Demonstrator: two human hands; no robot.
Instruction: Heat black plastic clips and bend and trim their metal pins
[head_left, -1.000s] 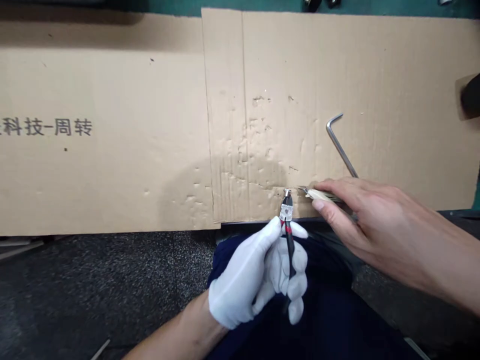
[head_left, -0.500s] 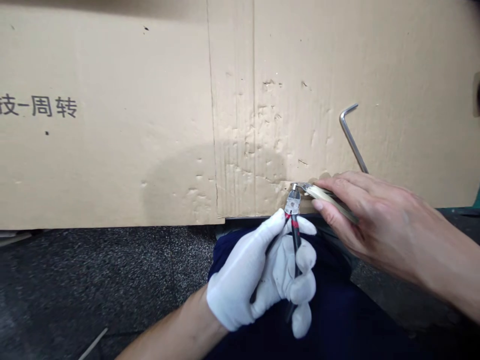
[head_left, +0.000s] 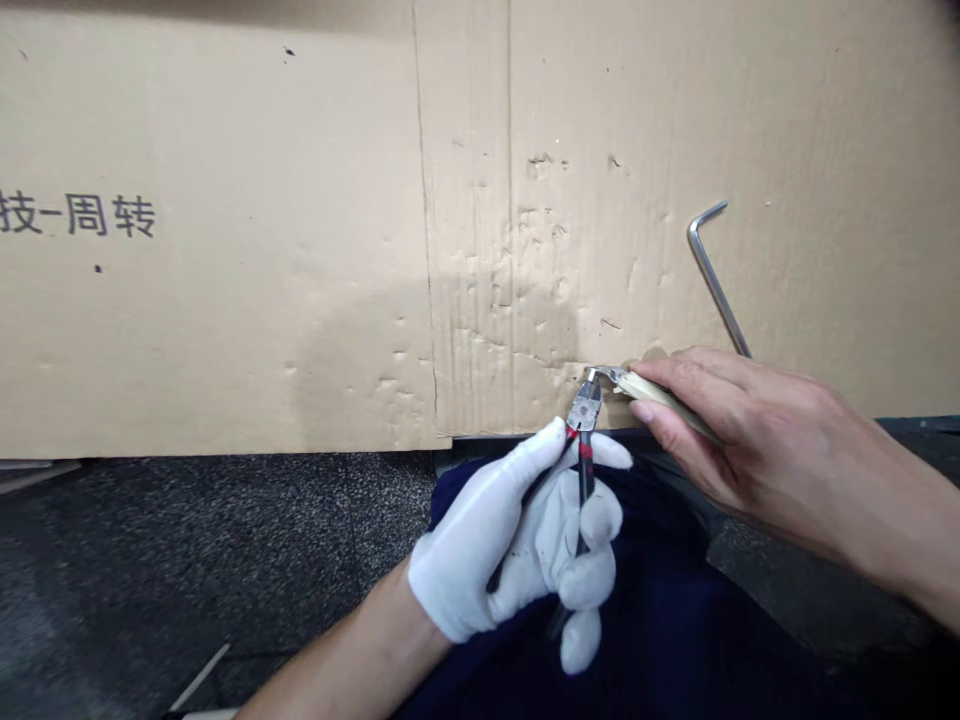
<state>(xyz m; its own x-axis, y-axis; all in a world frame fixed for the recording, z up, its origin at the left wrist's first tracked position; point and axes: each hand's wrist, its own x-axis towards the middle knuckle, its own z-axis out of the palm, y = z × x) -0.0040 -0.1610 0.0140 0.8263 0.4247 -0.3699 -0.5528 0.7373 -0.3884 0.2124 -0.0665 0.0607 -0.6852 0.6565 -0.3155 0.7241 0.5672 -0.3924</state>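
My left hand (head_left: 517,545), in a white glove, is wrapped round the black and red handles of a pair of diagonal cutters (head_left: 584,412). The cutters point away from me, over the cardboard's near edge. A small silvery piece (head_left: 592,375) shows at the tip of their jaws. My bare right hand (head_left: 780,450) grips a pale-handled tool (head_left: 671,408) with a metal end, which meets the cutters' tip. Most of this tool's far end is hidden under my palm, and its exact kind does not show.
A large cardboard sheet (head_left: 300,200) with printed characters covers the work surface. An L-shaped hex key (head_left: 716,275) lies on it beyond my right hand. Below its near edge are a dark speckled floor (head_left: 262,560) and my dark blue clothing (head_left: 675,620).
The lower ends of the cutters' handles and my left fingers have swung slightly to the left. Both hands keep their hold, and the tool tips stay together.
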